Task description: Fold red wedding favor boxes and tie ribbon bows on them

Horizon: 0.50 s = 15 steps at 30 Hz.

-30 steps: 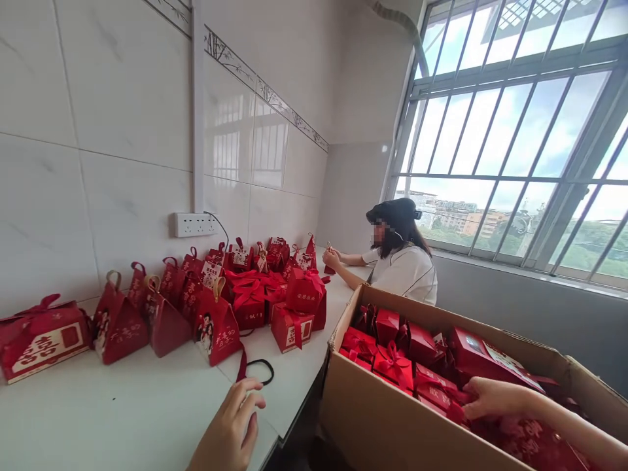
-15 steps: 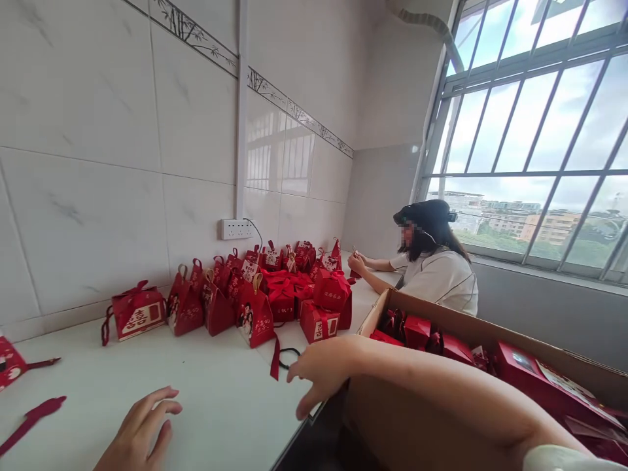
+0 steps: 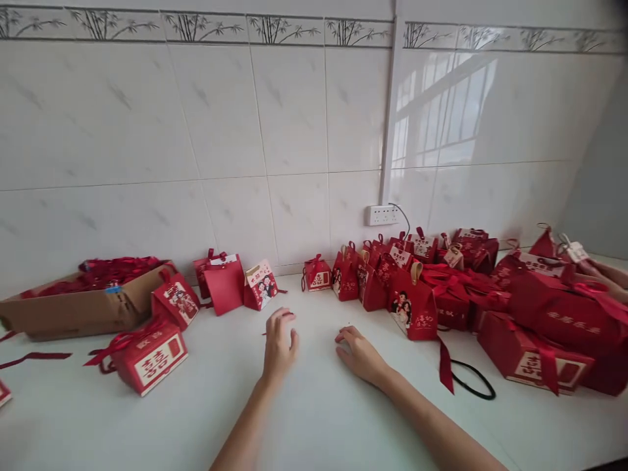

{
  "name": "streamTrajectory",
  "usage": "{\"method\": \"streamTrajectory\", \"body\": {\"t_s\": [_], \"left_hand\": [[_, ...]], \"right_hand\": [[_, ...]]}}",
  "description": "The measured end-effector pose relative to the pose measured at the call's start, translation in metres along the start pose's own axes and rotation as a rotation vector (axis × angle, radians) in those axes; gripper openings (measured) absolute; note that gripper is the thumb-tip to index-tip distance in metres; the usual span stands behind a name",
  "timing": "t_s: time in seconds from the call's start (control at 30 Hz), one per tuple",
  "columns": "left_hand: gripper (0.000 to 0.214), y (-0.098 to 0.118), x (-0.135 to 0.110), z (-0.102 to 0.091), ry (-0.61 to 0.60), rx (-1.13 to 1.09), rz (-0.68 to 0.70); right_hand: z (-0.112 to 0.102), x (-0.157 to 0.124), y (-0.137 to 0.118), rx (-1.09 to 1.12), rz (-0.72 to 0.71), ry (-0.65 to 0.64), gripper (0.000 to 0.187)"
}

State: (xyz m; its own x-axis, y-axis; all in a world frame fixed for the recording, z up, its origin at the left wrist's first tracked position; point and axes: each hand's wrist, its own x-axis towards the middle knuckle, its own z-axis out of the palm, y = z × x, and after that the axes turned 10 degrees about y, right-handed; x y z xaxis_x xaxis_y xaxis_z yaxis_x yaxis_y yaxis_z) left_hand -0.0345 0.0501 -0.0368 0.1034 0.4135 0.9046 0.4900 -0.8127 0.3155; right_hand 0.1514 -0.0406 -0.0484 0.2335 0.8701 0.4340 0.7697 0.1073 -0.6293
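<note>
Both my hands hover over the white counter (image 3: pixel 314 405), holding nothing. My left hand (image 3: pixel 279 343) has its fingers spread, pointing toward the wall. My right hand (image 3: pixel 360 353) lies low, palm down, fingers loosely stretched to the left. Nearest them are a small red gift box with a picture (image 3: pixel 260 284) behind my left hand and a red pyramid-shaped gift box (image 3: pixel 413 307) to the right of my right hand. A red ribbon (image 3: pixel 445 365) and a black loop (image 3: pixel 473 379) trail from that box.
Several red gift boxes (image 3: pixel 534 314) crowd the right side along the tiled wall. On the left stand a cardboard box of red ribbons (image 3: pixel 78 307) and a red box with white characters (image 3: pixel 152 356). A white socket strip (image 3: pixel 383 214) hangs on the wall. Another person's hand (image 3: pixel 601 278) shows far right.
The view has swung left from the window and carton toward the wall. My right hand has left the carton and come down over the counter beside my left hand.
</note>
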Motion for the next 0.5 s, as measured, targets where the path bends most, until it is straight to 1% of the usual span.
{"method": "streamTrajectory", "body": {"t_s": [0.07,0.1,0.17,0.27,0.33,0.4,0.43,0.5], "left_hand": [[0.031,-0.014,0.003,0.003,0.103,0.063,-0.139],[0.034,-0.022,0.005,0.007,0.128,0.098,-0.204],[0.039,-0.036,0.012,0.014,0.131,0.155,-0.279],[0.041,-0.058,0.031,0.018,0.089,0.222,-0.309],[0.039,-0.07,0.049,0.012,0.077,0.272,-0.331],[0.035,-0.078,0.07,-0.003,0.077,0.308,-0.349],[0.033,-0.078,0.081,-0.011,0.067,0.309,-0.346],[0.036,-0.074,0.103,-0.027,-0.007,0.253,-0.287]], "right_hand": [[-0.003,0.0,0.003,0.013,0.004,-0.031,0.018],[-0.005,0.001,0.004,0.015,0.01,-0.04,0.018],[-0.006,0.003,0.003,0.016,0.018,-0.051,0.019],[-0.005,0.006,0.005,0.026,0.005,-0.041,0.018],[-0.004,0.008,0.007,0.041,-0.003,-0.019,0.019],[-0.002,0.011,0.009,0.052,0.005,0.006,0.019],[-0.002,0.012,0.01,0.054,0.012,0.021,0.02],[-0.001,0.015,0.01,0.052,0.022,0.05,0.021]]}}
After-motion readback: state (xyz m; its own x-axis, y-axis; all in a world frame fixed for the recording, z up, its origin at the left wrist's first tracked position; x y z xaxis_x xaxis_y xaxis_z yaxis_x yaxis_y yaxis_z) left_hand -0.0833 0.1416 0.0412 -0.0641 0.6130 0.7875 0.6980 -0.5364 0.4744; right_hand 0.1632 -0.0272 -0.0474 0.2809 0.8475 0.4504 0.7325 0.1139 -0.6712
